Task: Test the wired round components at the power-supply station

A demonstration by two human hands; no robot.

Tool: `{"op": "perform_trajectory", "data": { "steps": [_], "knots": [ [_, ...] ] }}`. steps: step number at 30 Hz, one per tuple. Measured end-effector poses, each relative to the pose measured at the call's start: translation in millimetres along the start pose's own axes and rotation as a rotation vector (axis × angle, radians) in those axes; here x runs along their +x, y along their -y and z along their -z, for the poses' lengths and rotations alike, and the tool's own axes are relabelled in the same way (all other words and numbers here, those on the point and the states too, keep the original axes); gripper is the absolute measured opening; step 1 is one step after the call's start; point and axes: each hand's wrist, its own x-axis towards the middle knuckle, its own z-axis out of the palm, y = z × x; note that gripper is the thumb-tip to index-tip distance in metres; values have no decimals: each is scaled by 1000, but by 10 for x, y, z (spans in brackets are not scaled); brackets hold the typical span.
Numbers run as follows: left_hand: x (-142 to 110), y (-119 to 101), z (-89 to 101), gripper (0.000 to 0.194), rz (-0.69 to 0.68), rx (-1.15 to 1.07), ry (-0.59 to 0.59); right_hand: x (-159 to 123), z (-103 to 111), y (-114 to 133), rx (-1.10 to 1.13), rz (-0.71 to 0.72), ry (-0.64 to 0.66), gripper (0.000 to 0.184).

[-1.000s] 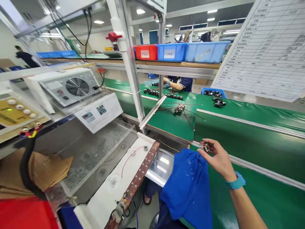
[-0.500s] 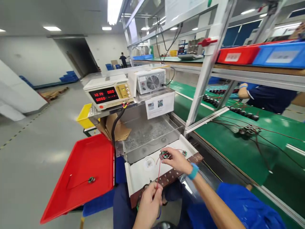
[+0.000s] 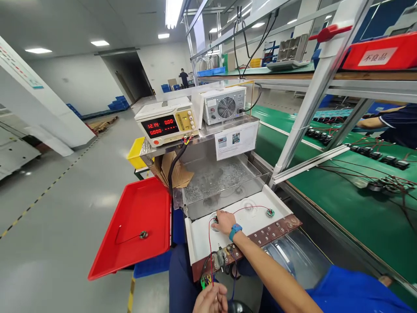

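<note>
My right hand (image 3: 225,222), with a blue band at the wrist, is closed on a small round circuit board (image 3: 215,220) at the left of the white tray (image 3: 239,226). The fingers hide most of that board. A thin red wire (image 3: 210,243) runs from it down to my left hand (image 3: 211,299), whose fingers pinch the wire near the lower edge of the view. Another round green circuit board (image 3: 270,213) with a red wire lies at the tray's right end, apart from both hands. Along the tray's front runs a brown strip (image 3: 276,227) with metal eyelets.
A red tray (image 3: 146,200) at left holds one round board (image 3: 143,234). Beyond the white tray stand a clear panel and a power supply (image 3: 166,124) with red digits. On the right, a green bench (image 3: 345,195) carries wired parts; another person's arm (image 3: 373,123) reaches there.
My right hand has lowered the board to the left part of the white tray. My left hand is lower, still on the wire. The view has turned, shifting the scene rightward.
</note>
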Motion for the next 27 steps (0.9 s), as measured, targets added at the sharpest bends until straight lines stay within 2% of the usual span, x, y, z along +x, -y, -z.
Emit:
{"op": "perform_trajectory", "data": {
  "steps": [3, 7, 13, 17, 21, 27],
  "knots": [
    [47, -153, -155, 54, -41, -12, 71, 30, -35, -10, -17, -16, 9, 55],
    [139, -372, -350, 49, -128, -4, 57, 48, -55, -32, -13, -32, 28, 58],
    [360, -728, -495, 43, -190, 6, -2, 43, -69, -97, 27, 68, 28, 39],
    [520, -908, -512, 47, -173, 17, -42, 63, -106, -126, 45, 74, 19, 36],
    [642, -980, -508, 47, -179, 57, -12, 89, -151, -143, 65, 71, 14, 37],
    [794, -941, -503, 44, -369, 325, -26, 105, -165, -148, 84, 48, 3, 37]
  ]
}}
